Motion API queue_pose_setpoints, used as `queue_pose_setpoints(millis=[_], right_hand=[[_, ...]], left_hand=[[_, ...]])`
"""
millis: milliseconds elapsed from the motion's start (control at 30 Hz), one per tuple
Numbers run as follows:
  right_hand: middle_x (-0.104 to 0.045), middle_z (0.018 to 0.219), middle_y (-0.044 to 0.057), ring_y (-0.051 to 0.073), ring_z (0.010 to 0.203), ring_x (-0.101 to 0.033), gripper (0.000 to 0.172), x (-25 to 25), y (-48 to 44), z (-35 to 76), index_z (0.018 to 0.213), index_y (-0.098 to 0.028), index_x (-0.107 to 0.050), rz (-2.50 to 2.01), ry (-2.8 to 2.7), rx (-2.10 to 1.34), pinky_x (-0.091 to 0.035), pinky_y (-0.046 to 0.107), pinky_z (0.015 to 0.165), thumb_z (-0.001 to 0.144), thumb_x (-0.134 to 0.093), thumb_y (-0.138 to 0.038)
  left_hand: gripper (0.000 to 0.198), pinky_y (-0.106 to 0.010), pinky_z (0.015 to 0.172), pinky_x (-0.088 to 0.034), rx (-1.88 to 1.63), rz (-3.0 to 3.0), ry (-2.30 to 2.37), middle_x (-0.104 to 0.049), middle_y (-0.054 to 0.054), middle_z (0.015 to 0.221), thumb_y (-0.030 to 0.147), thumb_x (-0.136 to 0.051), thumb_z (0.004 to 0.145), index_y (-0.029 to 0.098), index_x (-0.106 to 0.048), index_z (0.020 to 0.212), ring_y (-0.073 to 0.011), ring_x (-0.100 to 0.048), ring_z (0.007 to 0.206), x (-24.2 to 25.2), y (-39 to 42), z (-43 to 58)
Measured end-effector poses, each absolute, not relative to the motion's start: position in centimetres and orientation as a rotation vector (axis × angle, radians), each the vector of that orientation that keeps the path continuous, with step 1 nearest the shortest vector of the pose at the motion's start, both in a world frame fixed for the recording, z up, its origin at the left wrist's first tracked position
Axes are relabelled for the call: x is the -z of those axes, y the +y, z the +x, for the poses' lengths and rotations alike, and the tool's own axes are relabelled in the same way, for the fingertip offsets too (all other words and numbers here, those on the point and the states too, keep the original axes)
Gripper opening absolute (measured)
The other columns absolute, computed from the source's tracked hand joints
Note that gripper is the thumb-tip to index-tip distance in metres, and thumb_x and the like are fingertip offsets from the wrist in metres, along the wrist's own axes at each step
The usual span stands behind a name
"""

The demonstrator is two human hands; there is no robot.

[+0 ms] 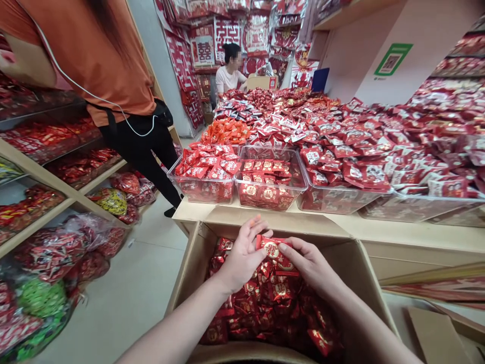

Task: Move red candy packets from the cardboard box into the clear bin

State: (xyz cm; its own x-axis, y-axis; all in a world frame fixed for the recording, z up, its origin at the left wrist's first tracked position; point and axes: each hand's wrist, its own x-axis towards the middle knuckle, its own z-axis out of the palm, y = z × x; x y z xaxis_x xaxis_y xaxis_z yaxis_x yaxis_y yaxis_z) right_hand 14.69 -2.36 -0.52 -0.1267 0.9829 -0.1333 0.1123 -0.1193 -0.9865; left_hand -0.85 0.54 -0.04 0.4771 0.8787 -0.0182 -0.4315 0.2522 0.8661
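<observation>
Above an open cardboard box (189, 263), both my hands meet at small red candy packets (272, 248) with cream-and-gold round prints. My right hand (312, 263) pinches them from the right, thumb on top; a second packet appears to lie under the first. On the left side, my left hand (244, 255) has the packet's edge between its thumb and curved fingers, the upper fingertips raised. Many similar red packets (246, 313) lie loose in the box below. Just beyond it, a clear plastic bin (299, 188) holds rows of the same-looking packets.
A clear bin of red packets (206, 174) stands left of it; more bins (341, 197) line the counter (341, 222) to the right. A person in an orange top (94, 55) stands by the left shelves. Another person (227, 76) sits at the back. Bagged goods (56, 247) fill low shelves.
</observation>
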Motion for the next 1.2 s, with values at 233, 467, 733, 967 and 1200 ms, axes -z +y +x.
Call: queue_pose_setpoints(millis=[233,467,733,967,1200], right_hand=[[-0.062,0.086,0.005,0.021,0.086,-0.054,0.027,0.4,-3.0,12.6,0.091,-0.021,-0.064,-1.22,-1.094,-1.293,-0.041,0.035,0.08,0.073,-0.054,-0.039],[-0.052,0.092,0.007,0.02,0.09,-0.048,0.022,0.9,-2.8,12.4,0.085,-0.023,-0.067,-1.285,-1.182,-1.083,-0.04,0.033,0.081,0.073,-0.055,-0.037],[-0.05,0.104,0.009,0.022,0.104,-0.044,0.019,0.2,-3.0,12.6,0.062,-0.019,-0.064,-1.178,-1.257,-1.133,-0.035,0.034,0.089,0.072,-0.057,-0.034],[-0.058,0.084,0.004,0.017,0.077,-0.053,0.026,-1.7,-1.3,14.2,0.092,-0.021,-0.057,-1.294,-1.325,-1.227,-0.043,0.029,0.069,0.072,-0.055,-0.038],[-0.058,0.069,0.002,0.013,0.065,-0.052,0.023,-5.3,0.4,14.6,0.069,-0.017,-0.063,-1.266,-1.711,-1.194,-0.041,0.024,0.06,0.073,-0.053,-0.037]], left_hand=[[0.042,-0.029,0.09,-0.036,-0.925,0.745,0.691,-0.046,-0.004,0.124,0.019,-0.061,0.07,0.026,-0.048,0.11,-0.0172,-0.046,0.108,-0.1,-1.2,-0.3],[0.013,-0.024,0.064,-0.046,-0.866,0.509,0.616,-0.062,-0.004,0.085,0.026,-0.054,0.077,0.018,-0.056,0.087,-0.0122,-0.058,0.073,-0.6,-0.7,-0.3],[0.025,-0.029,0.057,-0.047,-0.726,0.394,0.575,-0.062,-0.003,0.084,0.039,-0.045,0.08,0.02,-0.053,0.092,-0.0133,-0.059,0.064,-0.3,-1.1,-0.5],[0.024,-0.03,0.076,-0.043,-0.841,0.841,0.733,-0.063,-0.004,0.091,0.032,-0.054,0.075,0.019,-0.058,0.094,-0.0168,-0.056,0.084,0.0,-0.7,-0.4],[0.026,-0.027,0.075,-0.04,-0.811,1.043,0.732,-0.063,-0.004,0.088,0.029,-0.06,0.07,0.017,-0.06,0.092,-0.017,-0.054,0.082,-0.4,-0.6,-0.9]])
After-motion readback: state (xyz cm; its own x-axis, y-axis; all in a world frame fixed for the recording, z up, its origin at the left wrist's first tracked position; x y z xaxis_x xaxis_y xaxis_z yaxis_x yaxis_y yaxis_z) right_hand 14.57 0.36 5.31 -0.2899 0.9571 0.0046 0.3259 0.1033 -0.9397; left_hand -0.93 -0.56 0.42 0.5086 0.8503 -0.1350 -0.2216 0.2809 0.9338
